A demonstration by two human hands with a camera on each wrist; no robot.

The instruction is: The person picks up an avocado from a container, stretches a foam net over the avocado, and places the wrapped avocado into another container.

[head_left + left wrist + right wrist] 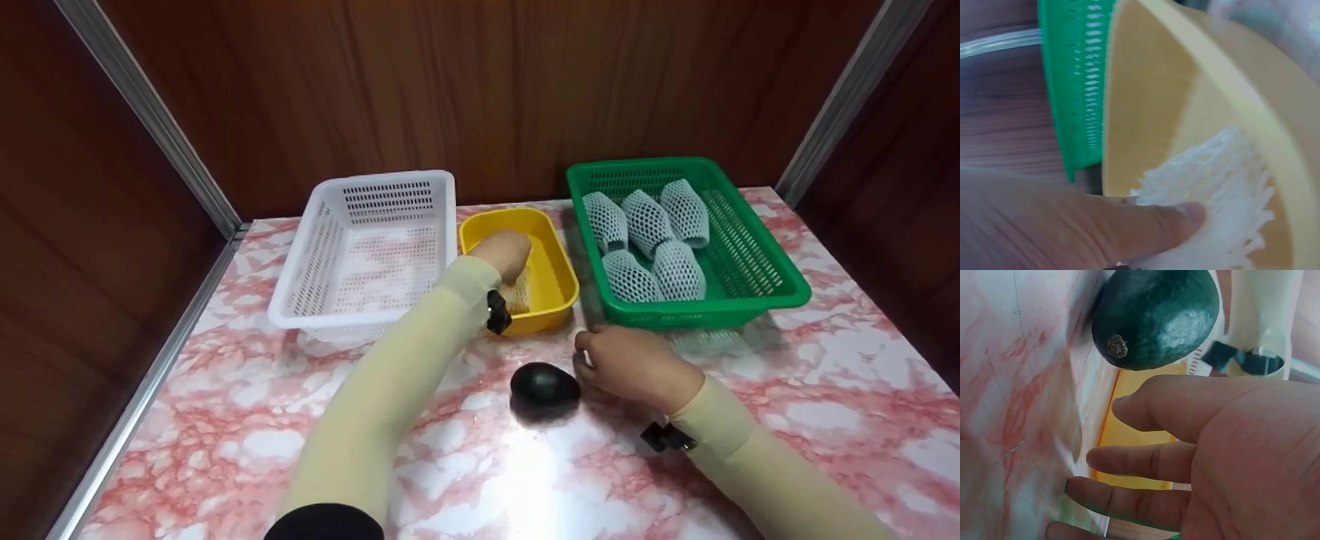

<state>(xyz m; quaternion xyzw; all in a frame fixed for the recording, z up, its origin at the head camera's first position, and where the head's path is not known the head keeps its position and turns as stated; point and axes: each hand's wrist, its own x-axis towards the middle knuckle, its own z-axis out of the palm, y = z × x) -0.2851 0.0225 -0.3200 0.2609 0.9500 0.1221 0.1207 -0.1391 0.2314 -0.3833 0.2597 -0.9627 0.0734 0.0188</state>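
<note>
My left hand [504, 253] reaches into the yellow tray [553, 262]. In the left wrist view its thumb presses on a white foam net sleeve [1219, 185], pinching it; the other fingers are hidden. A dark green avocado [545, 384] lies on the table in front of the tray, its stem scar showing in the right wrist view. Just right of the avocado is my right hand [637, 366], resting low by the tabletop with loose, slightly spread fingers [1145, 458] and nothing in them.
A white perforated basket [289, 262] stands left of the yellow tray. To the right, a green basket [780, 274] holds several white foam net sleeves [679, 271], with dark bits showing at some ends. Wooden panels [480, 97] enclose the marbled table [225, 435] at the back and sides.
</note>
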